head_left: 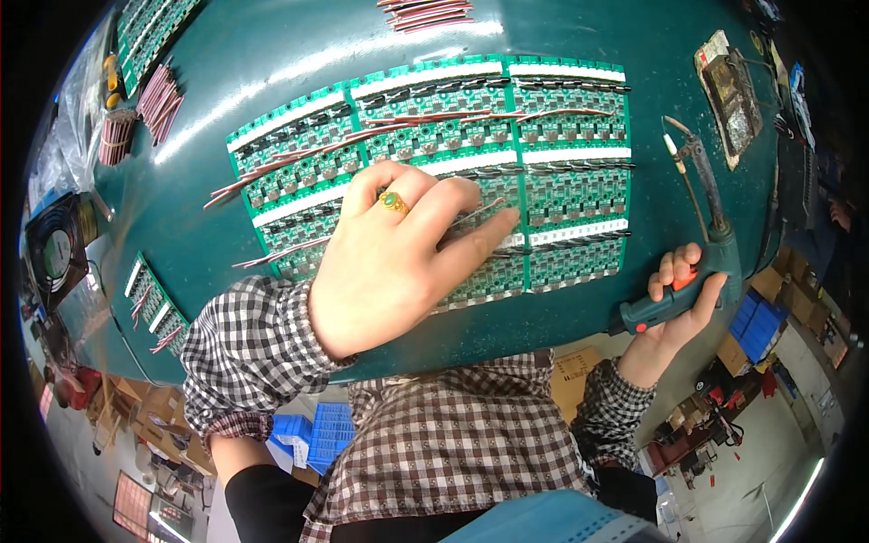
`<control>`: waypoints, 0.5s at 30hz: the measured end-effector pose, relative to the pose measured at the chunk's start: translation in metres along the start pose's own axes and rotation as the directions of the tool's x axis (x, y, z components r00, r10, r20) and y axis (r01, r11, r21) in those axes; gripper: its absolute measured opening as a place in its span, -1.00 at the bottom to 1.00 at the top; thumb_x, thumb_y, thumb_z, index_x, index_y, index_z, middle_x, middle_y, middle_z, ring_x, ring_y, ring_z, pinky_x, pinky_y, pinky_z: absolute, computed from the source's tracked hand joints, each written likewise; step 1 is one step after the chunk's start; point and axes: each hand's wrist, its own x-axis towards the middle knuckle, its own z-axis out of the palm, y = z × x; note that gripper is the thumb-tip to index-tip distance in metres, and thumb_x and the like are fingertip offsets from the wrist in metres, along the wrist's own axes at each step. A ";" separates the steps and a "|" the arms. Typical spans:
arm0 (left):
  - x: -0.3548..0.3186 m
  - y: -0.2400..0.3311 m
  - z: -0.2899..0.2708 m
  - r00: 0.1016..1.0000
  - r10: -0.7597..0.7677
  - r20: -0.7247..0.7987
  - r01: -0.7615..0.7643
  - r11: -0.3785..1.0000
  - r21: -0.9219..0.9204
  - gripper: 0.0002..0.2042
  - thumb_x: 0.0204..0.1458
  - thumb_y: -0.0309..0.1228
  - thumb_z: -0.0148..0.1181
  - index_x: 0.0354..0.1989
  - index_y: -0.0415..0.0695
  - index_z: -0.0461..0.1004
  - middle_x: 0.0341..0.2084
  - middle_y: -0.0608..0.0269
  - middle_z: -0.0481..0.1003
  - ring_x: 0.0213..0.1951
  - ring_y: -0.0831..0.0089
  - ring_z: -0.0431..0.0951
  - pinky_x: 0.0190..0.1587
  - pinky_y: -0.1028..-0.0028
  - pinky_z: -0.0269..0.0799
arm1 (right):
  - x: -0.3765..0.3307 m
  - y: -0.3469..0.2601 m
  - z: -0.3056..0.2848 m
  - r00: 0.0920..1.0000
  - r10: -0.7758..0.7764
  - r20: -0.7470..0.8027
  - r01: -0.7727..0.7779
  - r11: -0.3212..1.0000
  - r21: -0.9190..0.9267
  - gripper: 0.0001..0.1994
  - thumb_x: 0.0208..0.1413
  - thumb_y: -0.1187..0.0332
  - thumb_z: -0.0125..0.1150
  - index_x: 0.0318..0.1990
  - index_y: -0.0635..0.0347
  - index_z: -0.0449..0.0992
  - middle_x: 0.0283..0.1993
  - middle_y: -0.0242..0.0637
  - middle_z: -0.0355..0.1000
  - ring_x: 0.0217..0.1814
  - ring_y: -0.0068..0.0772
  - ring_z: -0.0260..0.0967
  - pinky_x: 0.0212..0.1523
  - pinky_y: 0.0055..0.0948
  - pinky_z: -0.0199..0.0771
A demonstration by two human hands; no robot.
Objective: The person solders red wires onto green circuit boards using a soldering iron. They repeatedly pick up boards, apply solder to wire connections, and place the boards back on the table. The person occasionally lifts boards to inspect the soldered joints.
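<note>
Green circuit boards point(570, 197) lie in joined panels on the table, with white strips and rows of black leads. Over their middle is my left hand point(398, 244), palm down with fingers curled and the thumb reaching right. A thin wire point(482, 212) shows between its thumb and forefinger, and reddish wires point(281, 255) come out at its left side. The fingertips are hidden, so what they grip cannot be made out. To the right of the boards, my right hand point(683, 294) is wrapped round a green soldering gun point(718, 249) with a red trigger, its tip pointing away from me.
Loose red wires point(389, 125) lie across the upper board row. Wire bundles point(161, 101) and a small fan point(56, 249) are at left, near a smaller board point(156, 303). A worn metal stand point(731, 100) sits at far right. The table's near edge runs before my apron.
</note>
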 end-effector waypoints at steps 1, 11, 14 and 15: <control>0.000 -0.001 -0.002 1.000 0.008 0.003 -0.008 1.000 -0.006 -0.56 -0.21 -0.42 0.07 -0.03 0.01 0.49 -0.30 0.30 0.31 -0.26 0.39 0.32 -0.06 0.31 0.16 | 0.000 0.000 0.001 1.000 -0.001 -0.003 0.001 1.000 0.011 -0.54 0.21 0.01 -0.09 -0.17 0.36 0.28 -0.40 -0.27 0.27 -0.39 -0.43 0.27 -0.60 -0.59 0.42; 0.033 0.038 -0.064 0.969 0.077 0.233 -0.057 0.994 -0.091 -0.45 -0.19 -0.36 0.27 0.07 -0.16 0.34 0.10 0.05 0.25 0.17 0.13 0.23 0.22 0.06 0.04 | -0.008 0.000 0.006 0.997 0.058 -0.050 -0.051 0.990 0.132 -0.54 0.12 -0.02 0.03 -0.16 0.27 0.29 -0.45 -0.32 0.35 -0.44 -0.40 0.33 -0.52 -0.47 0.41; 0.051 0.034 -0.019 0.952 0.156 0.264 -0.158 0.987 -0.011 -0.33 -0.10 -0.13 0.18 0.17 -0.24 0.20 0.22 -0.01 0.12 0.28 0.10 0.06 0.28 0.03 -0.13 | -0.006 0.002 -0.005 0.999 0.022 -0.025 -0.017 0.982 0.186 -0.54 0.10 -0.02 0.07 -0.18 0.26 0.31 -0.47 -0.31 0.37 -0.44 -0.39 0.35 -0.50 -0.45 0.42; 0.057 0.037 -0.010 0.946 0.166 0.278 -0.167 0.986 -0.019 -0.32 -0.07 -0.08 0.14 0.18 -0.26 0.17 0.23 -0.02 0.09 0.29 0.10 0.03 0.29 0.04 -0.15 | -0.007 0.004 -0.010 1.000 0.005 -0.018 -0.001 0.977 0.211 -0.55 0.09 -0.02 0.08 -0.19 0.26 0.31 -0.47 -0.31 0.38 -0.44 -0.38 0.36 -0.49 -0.45 0.42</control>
